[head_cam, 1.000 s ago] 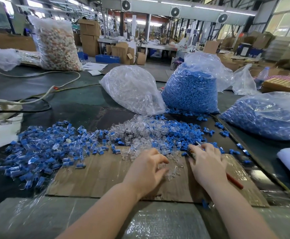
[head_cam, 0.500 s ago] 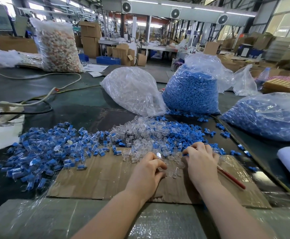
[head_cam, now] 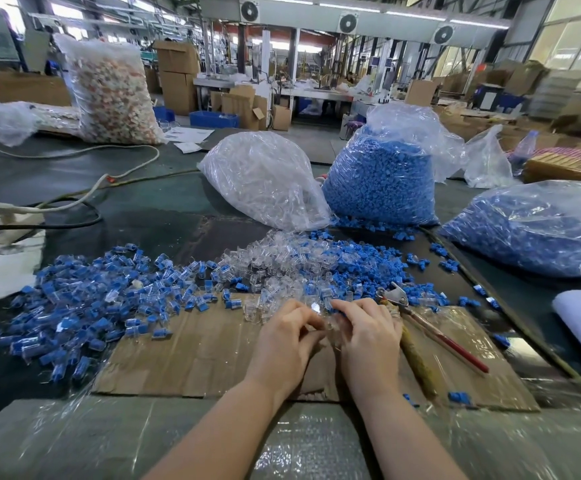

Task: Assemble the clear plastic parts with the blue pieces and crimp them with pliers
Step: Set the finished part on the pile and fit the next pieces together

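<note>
So on the worktop [head_cam: 164, 216] there's a cardboard sheet [head_cam: 192, 355] up front, with both hands [head_cam: 327, 341] meeting over its middle. Pliers [head_cam: 417, 317] lie just right of them. A pile of assembled parts [head_cam: 85, 306] sits to the left, loose parts [head_cam: 316, 265] behind the hands, and two bags [head_cam: 320, 178] stand behind that, side by side.
</note>
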Available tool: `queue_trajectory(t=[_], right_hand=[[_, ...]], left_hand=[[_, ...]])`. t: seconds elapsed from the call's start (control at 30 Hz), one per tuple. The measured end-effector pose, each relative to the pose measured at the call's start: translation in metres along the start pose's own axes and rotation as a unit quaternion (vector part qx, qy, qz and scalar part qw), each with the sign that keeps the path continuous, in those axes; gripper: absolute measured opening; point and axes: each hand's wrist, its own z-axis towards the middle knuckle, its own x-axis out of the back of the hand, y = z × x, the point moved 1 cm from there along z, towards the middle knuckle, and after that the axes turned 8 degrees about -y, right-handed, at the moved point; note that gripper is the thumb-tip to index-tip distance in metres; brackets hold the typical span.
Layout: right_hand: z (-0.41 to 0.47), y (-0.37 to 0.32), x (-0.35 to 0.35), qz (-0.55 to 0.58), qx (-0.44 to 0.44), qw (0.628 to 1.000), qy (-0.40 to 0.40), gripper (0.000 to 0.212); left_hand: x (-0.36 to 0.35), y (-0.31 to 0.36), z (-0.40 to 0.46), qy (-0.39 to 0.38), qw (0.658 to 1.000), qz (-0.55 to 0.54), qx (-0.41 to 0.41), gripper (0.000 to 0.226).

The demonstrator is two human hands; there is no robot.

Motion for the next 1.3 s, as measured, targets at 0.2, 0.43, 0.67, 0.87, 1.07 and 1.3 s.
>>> queue_trajectory(t=[0.2,0.43,0.67,0.87,1.07,1.3], right_hand=[[-0.0039,0.0014,0.0019,0.031,0.027,0.999,-0.006,0.022],[-0.0054,-0.0016,0.0044,0.048,0.067,0.997,-0.010,0.014],[-0.0050,-0.0036,0.0054,0.054,0.078,0.995,-0.012,0.019],[-0.0058,-0.0055,0.0069,0.065,0.109,0.992,-0.019,0.021],[-0.0060,-0.0054,0.0071,0.060,0.117,0.991,-0.027,0.024],[-0.0069,-0.0069,0.0090,0.050,0.123,0.991,-0.033,0.024]], left_hand=[[0.0031,-0.0043,0.0001,0.061,0.991,-0.089,0.074,0.021],[0.0078,-0.0068,-0.0005,0.110,0.982,-0.131,0.084,0.019],[0.0090,-0.0098,0.0006,0.076,0.980,-0.138,0.120,0.018],[0.0085,-0.0098,0.0004,0.073,0.980,-0.149,0.113,0.013],[0.0068,-0.0086,0.0001,0.065,0.985,-0.125,0.103,0.012],[0.0055,-0.0073,-0.0006,0.037,0.990,-0.110,0.082,0.014]])
